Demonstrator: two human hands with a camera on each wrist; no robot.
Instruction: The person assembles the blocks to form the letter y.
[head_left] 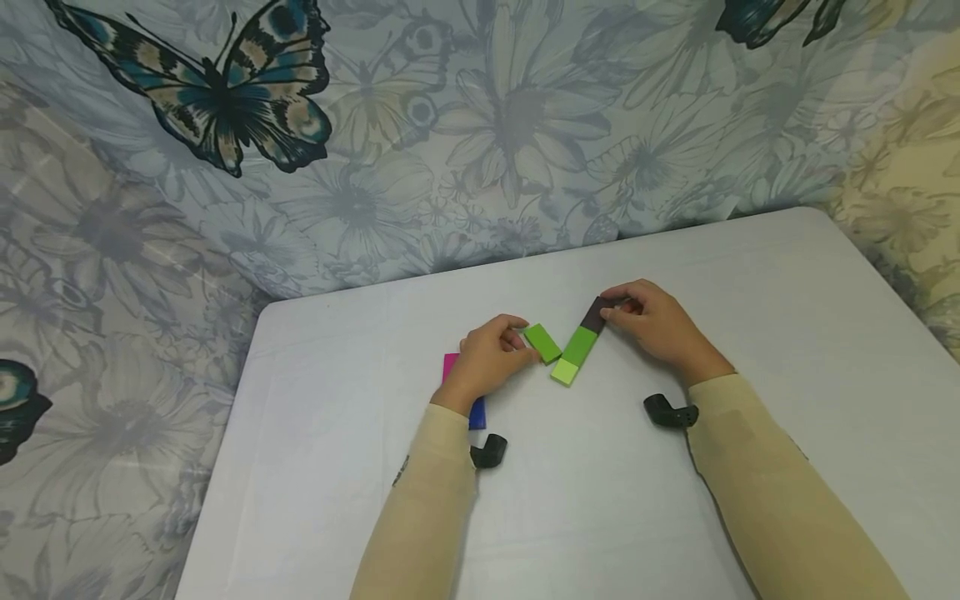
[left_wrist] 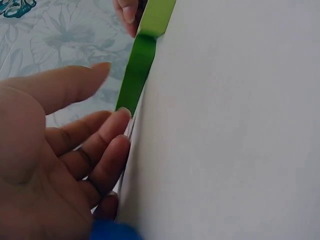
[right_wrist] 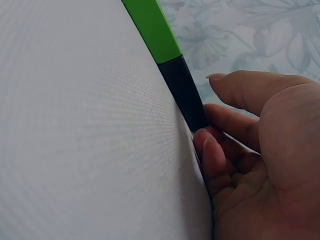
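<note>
Sleeves (head_left: 412,521): tan, both reaching over the table (head_left: 600,517).
Left hand (head_left: 486,360): released, fingers loosely bent, fingertips at the loose green block (head_left: 542,343).
Right hand (head_left: 654,327): released, thumb clear, fingertips at far end of dark block (head_left: 592,315).
Block row: dark block, middle green block (head_left: 580,345), light-green block (head_left: 565,372), end to end, slanting toward far edge.
Pink block (head_left: 449,364), blue block (head_left: 477,415): partly hidden by left hand, toward left edge.

Head view: soft, even light on the table (head_left: 337,500); backdrop (head_left: 517,117) yellower at right. Wrist views: dimmer, the backdrop softly focused, diffuse shadow beside each hand (right_wrist: 282,160); fine ripple-like banding crosses the table in the right wrist view.
</note>
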